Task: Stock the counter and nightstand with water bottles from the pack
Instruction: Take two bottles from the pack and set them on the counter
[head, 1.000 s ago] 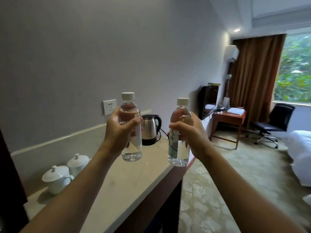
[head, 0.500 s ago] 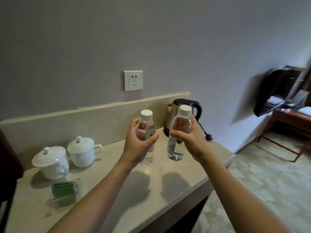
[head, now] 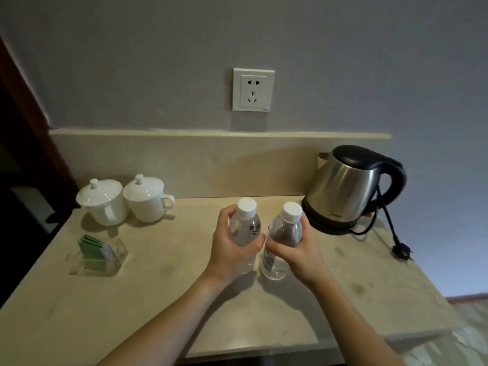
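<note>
Your left hand [head: 232, 249] and right hand [head: 298, 250] each wrap 1 water bottle [head: 244, 228], [head: 284, 233] mid-body, upright, side by side above the surface [head: 169, 286], between the lidded cups [head: 124, 200] and kettle [head: 348, 186], ready to set down.

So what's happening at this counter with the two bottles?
A person is setting out water. The left hand grips one water bottle, the right hand grips a second bottle, both upright and side by side at the counter, between the two lidded cups and the electric kettle. Whether they have touched down is unclear.
</note>
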`<state>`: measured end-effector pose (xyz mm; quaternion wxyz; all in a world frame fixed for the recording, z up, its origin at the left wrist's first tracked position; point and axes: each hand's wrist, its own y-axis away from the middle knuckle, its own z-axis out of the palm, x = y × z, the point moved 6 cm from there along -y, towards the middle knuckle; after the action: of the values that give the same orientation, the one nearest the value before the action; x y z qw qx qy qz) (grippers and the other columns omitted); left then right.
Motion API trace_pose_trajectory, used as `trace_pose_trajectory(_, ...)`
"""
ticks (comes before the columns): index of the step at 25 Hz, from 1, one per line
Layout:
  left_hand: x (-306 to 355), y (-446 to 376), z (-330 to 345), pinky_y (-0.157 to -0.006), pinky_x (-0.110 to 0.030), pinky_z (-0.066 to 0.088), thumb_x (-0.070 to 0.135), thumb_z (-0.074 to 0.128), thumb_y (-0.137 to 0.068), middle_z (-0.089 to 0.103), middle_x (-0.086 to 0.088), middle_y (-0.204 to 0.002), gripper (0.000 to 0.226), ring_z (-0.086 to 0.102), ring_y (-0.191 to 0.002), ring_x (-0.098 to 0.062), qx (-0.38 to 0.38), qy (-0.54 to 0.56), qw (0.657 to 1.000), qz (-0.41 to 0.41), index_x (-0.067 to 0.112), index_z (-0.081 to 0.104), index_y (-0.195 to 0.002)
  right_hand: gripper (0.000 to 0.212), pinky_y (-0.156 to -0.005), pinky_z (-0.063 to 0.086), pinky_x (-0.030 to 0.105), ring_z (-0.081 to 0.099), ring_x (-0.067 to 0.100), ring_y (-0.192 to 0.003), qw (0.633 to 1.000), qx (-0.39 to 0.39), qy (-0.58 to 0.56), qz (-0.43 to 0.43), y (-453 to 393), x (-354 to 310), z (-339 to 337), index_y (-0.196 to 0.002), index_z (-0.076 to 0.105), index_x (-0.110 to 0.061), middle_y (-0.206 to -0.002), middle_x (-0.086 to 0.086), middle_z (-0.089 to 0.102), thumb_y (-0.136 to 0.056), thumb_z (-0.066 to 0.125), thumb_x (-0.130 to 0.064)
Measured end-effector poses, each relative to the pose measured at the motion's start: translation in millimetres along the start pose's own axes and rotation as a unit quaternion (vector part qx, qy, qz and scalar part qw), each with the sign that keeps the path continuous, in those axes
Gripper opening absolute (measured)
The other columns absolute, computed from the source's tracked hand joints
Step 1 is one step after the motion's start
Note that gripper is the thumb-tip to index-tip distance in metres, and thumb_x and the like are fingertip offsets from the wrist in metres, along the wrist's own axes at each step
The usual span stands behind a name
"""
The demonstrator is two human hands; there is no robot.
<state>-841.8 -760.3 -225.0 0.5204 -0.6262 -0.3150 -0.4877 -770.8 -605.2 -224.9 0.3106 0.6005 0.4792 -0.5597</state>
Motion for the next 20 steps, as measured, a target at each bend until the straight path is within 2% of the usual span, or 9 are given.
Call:
trace_pose_trajectory(2,-3.0,1.8,1.9,-0.075,-0.025,0.055,0.031,0.081,-0.062,0.066,-0.002,-0.099,0.057,0.067,-0.086,-0.018,0.009,-0.026,1.0,0.002,0.044,0.049,-0.107,0.052,-0.079,0.056,0.032,0.065,0.01,-0.083,1.0,-0.022,-0.003,-0.008,-3.9,1.5,0.0,-0.105,0.053,-0.022,-0.087,-0.009,0.064,-0.061,0.082,-0.023)
trace_pose_trajectory(4,-3.3,1.3,1.8,-0.078,-0.024,0.054,0.034,0.082,-0.062,0.065,0.001,-0.104,0.061,0.067,-0.091,-0.018,0.021,-0.053,0.998,-0.011,0.051,0.047,-0.108,0.054,-0.079,0.058,0.032,0.067,0.014,-0.084,0.999,-0.038,-0.013,-0.003,-5.9,5.5,-1.1,-0.106,0.053,-0.022,-0.089,-0.006,0.066,-0.06,0.081,-0.027)
trace_pose_trajectory(6,-5.9,1.5,0.4,-0.081,-0.026,0.055,0.034,0.083,-0.063,0.065,0.002,-0.107,0.064,0.066,-0.096,-0.017,0.01,-0.065,0.998,-0.018,0.053,0.045,-0.111,0.059,-0.085,0.059,0.039,0.069,0.021,-0.09,0.999,-0.049,-0.017,0.013,-3.9,12.9,-0.4,-0.11,0.054,-0.021,-0.095,-0.001,0.069,-0.06,0.082,-0.034)
trace_pose_trajectory(8,-16.0,4.2,-3.4,-0.088,-0.033,0.056,0.032,0.084,-0.063,0.064,0.003,-0.112,0.07,0.066,-0.103,-0.017,-0.031,-0.07,0.996,-0.046,0.051,0.043,-0.117,0.064,-0.086,0.059,0.043,0.069,0.019,-0.095,0.998,-0.053,-0.011,0.031,4.5,23.9,4.2,-0.116,0.054,-0.023,-0.103,0.0,0.069,-0.062,0.086,-0.038)
trace_pose_trajectory(10,-29.4,11.3,-8.6,-0.091,-0.037,0.056,0.035,0.085,-0.064,0.064,0.01,-0.117,0.076,0.064,-0.108,-0.011,-0.084,-0.094,0.988,-0.088,0.047,0.039,-0.124,0.074,-0.078,0.058,0.028,0.065,0.012,-0.101,0.998,-0.021,-0.007,0.056,18.9,31.7,9.2,-0.121,0.047,-0.029,-0.114,-0.006,0.062,-0.062,0.091,-0.03)
trace_pose_trajectory(12,-38.4,17.6,-15.6,-0.089,-0.036,0.057,0.04,0.088,-0.063,0.065,0.014,-0.115,0.074,0.064,-0.107,-0.007,-0.1,-0.142,0.979,-0.104,0.043,0.044,-0.123,0.082,-0.071,0.051,0.017,0.059,0.004,-0.101,0.996,0.021,0.034,0.077,24.8,35.7,10.8,-0.12,0.04,-0.033,-0.114,-0.015,0.055,-0.058,0.094,-0.026)
trace_pose_trajectory(16,-48.9,1.1,-23.9,-0.086,-0.04,0.057,0.04,0.089,-0.061,0.07,0.011,-0.107,0.061,0.066,-0.101,-0.011,-0.09,-0.148,0.98,-0.095,0.037,0.057,-0.114,0.072,-0.079,0.051,0.024,0.06,0.007,-0.103,0.989,0.041,0.129,0.06,5.3,46.7,11.4,-0.109,0.043,-0.048,-0.112,-0.011,0.06,-0.051,0.087,-0.047)
trace_pose_trajectory(20,-62.5,-43.9,-23.5,-0.09,-0.039,0.057,0.04,0.087,-0.066,0.071,0.013,-0.111,0.059,0.066,-0.104,-0.007,-0.092,-0.12,0.983,-0.102,0.036,0.06,-0.118,0.066,-0.079,0.05,0.022,0.059,0.007,-0.108,0.991,0.027,0.115,0.07,-46.3,45.2,21.9,-0.114,0.045,-0.047,-0.118,-0.013,0.059,-0.065,0.088,-0.034)
